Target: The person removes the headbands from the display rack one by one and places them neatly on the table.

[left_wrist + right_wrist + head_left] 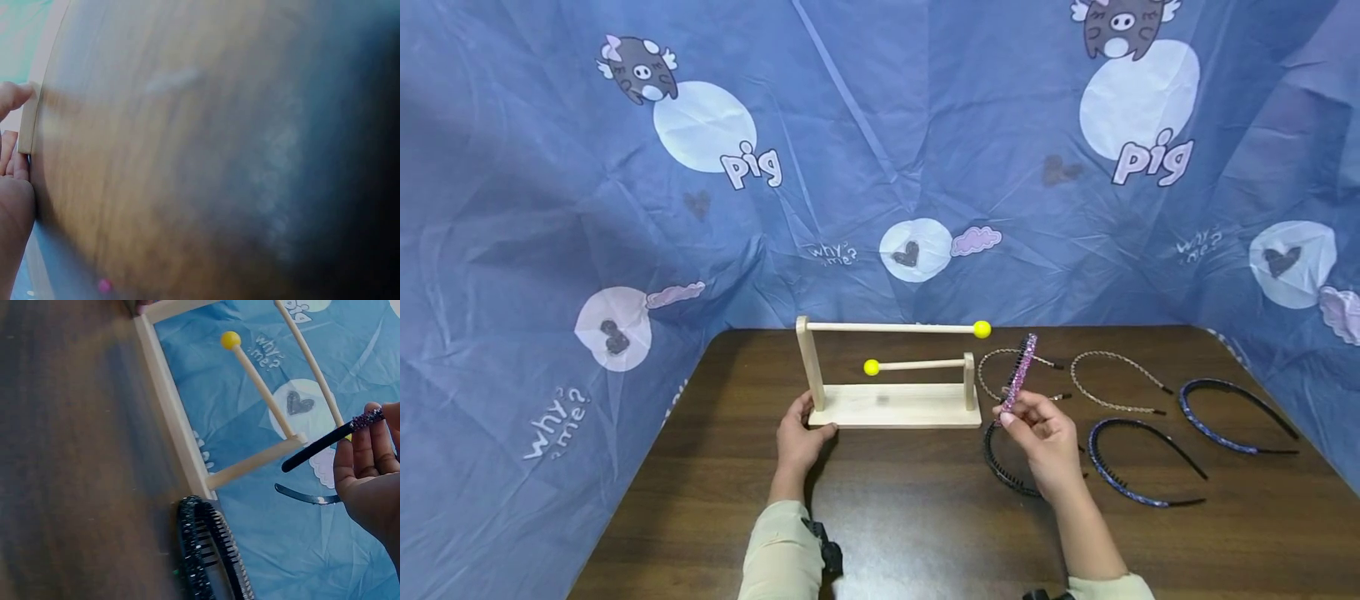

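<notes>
A pale wooden stand [891, 407] has two horizontal rods, each tipped with a yellow ball. The upper rod [887, 327] runs from the tall left post, the lower rod [921, 365] from the short right post. My left hand [797, 440] grips the left end of the base, thumb in front and fingers behind; the left wrist view catches the base edge [30, 122]. Raised right of the stand, a pink glittery headband [1019, 375] is pinched in my right hand [1047, 437]. One dark end of this headband [319, 447] shows in the right wrist view.
A black glittery headband [1000, 471] lies by the stand's right front corner. Two beaded headbands, the nearer partly behind the pink one and the other [1105, 354] farther right, lie on the brown table [715, 500]. Two blue headbands [1097, 454] lie at the right. Blue printed cloth hangs behind.
</notes>
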The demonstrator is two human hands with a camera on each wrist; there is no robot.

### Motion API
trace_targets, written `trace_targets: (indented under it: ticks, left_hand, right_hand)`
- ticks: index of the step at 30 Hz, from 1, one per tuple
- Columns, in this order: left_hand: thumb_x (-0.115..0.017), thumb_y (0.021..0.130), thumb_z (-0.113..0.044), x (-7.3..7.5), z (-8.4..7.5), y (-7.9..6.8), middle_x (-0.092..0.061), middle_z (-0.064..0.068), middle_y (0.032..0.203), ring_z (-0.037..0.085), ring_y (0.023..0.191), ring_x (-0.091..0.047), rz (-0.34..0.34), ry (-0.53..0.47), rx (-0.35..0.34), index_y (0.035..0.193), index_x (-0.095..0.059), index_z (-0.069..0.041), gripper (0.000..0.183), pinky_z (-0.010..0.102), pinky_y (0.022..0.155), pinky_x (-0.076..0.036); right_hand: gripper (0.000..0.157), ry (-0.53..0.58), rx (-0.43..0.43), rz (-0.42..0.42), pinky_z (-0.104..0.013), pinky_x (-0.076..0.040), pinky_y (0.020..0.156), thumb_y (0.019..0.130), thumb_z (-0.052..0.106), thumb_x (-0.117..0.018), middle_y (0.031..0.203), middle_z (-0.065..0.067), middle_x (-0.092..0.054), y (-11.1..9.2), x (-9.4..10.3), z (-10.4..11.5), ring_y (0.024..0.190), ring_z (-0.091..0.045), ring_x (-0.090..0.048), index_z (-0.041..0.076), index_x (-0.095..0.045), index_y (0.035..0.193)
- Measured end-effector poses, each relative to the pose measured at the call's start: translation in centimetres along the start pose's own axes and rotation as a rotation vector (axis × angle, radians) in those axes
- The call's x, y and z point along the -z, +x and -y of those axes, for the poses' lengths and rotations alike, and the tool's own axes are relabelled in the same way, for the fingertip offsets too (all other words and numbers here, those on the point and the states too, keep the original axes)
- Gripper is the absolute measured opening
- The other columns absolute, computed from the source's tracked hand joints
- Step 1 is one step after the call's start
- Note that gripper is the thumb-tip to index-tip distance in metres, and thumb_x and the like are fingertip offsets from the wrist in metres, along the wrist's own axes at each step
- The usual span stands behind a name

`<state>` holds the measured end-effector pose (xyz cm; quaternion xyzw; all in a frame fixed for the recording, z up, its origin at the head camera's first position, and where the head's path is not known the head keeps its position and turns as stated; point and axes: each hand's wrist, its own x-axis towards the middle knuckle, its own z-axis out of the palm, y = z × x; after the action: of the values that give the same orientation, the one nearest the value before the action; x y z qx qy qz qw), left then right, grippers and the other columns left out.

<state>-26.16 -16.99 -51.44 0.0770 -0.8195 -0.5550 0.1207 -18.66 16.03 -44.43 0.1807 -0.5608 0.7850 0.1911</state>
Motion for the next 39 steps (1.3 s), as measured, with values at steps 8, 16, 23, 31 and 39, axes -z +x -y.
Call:
trace_targets:
  ticks: [8,16,23,31,39]
  left_hand:
    - [-0.074,0.067,0.007,0.1,0.0,-0.2,-0.057,0.019,0.121,0.031,0.111,-0.050,-0.001,-0.002,-0.001,0.130,-0.049,0.001,0.068,0.043,0.097,-0.036]
    - [-0.073,0.067,0.008,0.3,0.2,-0.2,-0.057,0.020,0.121,0.031,0.111,-0.051,0.002,-0.015,-0.013,0.129,-0.049,0.002,0.067,0.043,0.097,-0.036]
    - [-0.074,0.066,0.007,0.2,0.1,-0.1,-0.058,0.019,0.120,0.031,0.109,-0.051,-0.001,-0.005,-0.014,0.129,-0.050,0.001,0.068,0.043,0.096,-0.036]
    - [-0.074,0.066,0.008,0.1,0.1,0.0,-0.058,0.018,0.119,0.031,0.108,-0.052,-0.002,-0.012,-0.014,0.129,-0.051,0.000,0.068,0.043,0.096,-0.036]
    - [-0.074,0.066,0.008,0.0,0.1,0.0,-0.059,0.018,0.119,0.031,0.108,-0.052,-0.006,-0.003,-0.017,0.128,-0.051,0.000,0.067,0.044,0.095,-0.037]
  right_hand:
    - [0.025,-0.006,-0.063,0.085,-0.022,-0.051,0.072,0.081,-0.019,-0.054,0.087,-0.007,-0.068,-1.2,-0.1,-0.6,0.080,-0.015,-0.064,-0.007,-0.060,0.101]
    - [0.035,-0.022,-0.109,0.212,-0.020,-0.050,0.067,0.079,-0.019,-0.056,0.087,-0.002,-0.067,-1.9,-0.3,-1.5,0.078,-0.013,-0.064,0.005,-0.065,0.102]
    - [0.027,-0.061,-0.165,0.305,-0.019,-0.047,0.060,0.079,-0.014,-0.060,0.086,-0.002,-0.066,-2.2,-1.1,-2.3,0.074,-0.011,-0.061,-0.007,-0.061,0.105]
    - [0.020,-0.084,-0.178,0.379,-0.020,-0.049,0.063,0.081,-0.012,-0.059,0.089,-0.011,-0.068,-2.5,-1.8,-3.1,0.075,-0.012,-0.060,-0.019,-0.058,0.100]
    - [0.018,-0.221,-0.232,0.468,-0.020,-0.047,0.060,0.081,-0.007,-0.063,0.089,-0.024,-0.064,-2.5,-2.1,-3.1,0.073,-0.008,-0.057,-0.013,-0.064,0.097]
